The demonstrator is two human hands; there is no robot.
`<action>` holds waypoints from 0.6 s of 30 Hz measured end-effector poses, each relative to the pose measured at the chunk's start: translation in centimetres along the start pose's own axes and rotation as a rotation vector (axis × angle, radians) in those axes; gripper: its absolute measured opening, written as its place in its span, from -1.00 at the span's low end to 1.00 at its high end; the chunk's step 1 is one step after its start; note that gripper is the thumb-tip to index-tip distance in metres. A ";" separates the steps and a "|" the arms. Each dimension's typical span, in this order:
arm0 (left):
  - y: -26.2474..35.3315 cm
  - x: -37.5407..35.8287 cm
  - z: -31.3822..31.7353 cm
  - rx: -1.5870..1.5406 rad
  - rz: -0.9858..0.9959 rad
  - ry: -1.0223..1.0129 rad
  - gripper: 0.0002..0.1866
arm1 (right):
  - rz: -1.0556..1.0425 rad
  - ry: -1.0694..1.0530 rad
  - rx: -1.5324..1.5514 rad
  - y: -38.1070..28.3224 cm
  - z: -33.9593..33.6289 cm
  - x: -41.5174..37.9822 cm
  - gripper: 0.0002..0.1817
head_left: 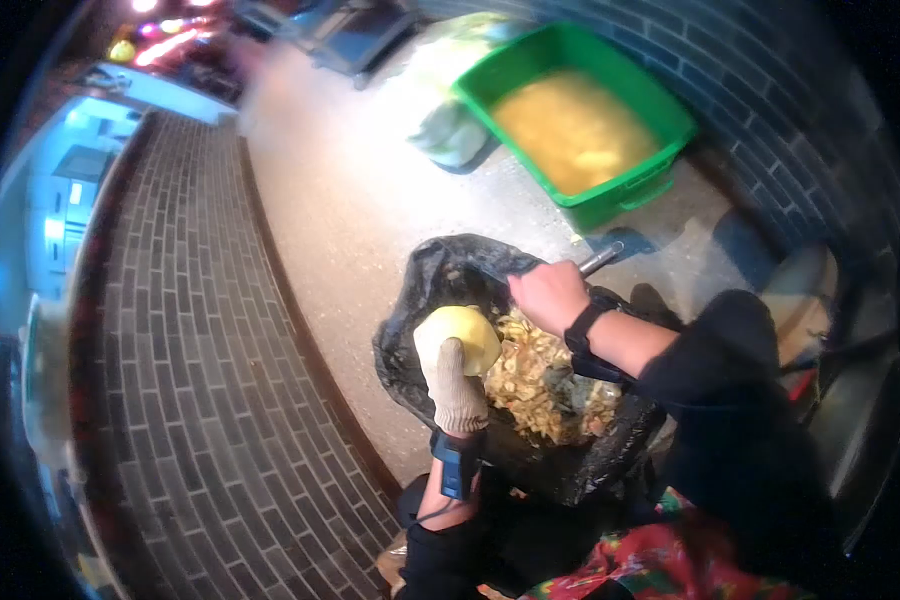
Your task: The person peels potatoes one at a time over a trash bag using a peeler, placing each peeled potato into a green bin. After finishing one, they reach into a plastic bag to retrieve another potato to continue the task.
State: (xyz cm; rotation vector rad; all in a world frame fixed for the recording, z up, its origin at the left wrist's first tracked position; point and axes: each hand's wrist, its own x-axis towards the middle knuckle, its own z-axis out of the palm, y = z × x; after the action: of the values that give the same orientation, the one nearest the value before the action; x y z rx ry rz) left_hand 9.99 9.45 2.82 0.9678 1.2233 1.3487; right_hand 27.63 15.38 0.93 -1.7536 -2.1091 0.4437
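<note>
My left hand [453, 385], in a pale knit glove, is wrapped round a large peeled yellow potato [458, 333], held above a bin lined with a black bag [407, 300]. Just right of the potato, my bare right hand [553, 297] is closed in a fist. From it sticks out the shiny metal handle of a tool [602, 260], probably a peeler or a knife; its working end is hidden. Under both hands, a heap of peelings and scraps [535, 385] lies in the black bag.
A green tub [580, 210] with yellowish contents, blurred, stands on the floor ahead, by a brick wall [760, 90]. Beside it is a pale plastic bag [450, 130]. A low brick wall [220, 350] runs along my left. A dark trolley-like object [360, 40] stands farther off.
</note>
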 end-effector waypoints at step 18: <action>0.2 1.3 -3.7 -0.091 -0.045 0.093 -0.59 | -0.402 -0.397 0.404 1.3 -2.7 -4.7 -0.72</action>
State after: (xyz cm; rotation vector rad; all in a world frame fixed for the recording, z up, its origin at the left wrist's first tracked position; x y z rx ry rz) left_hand 6.19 10.20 2.37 0.8170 1.2351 1.4150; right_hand 30.76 11.01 2.35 -1.0474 -2.3431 1.0771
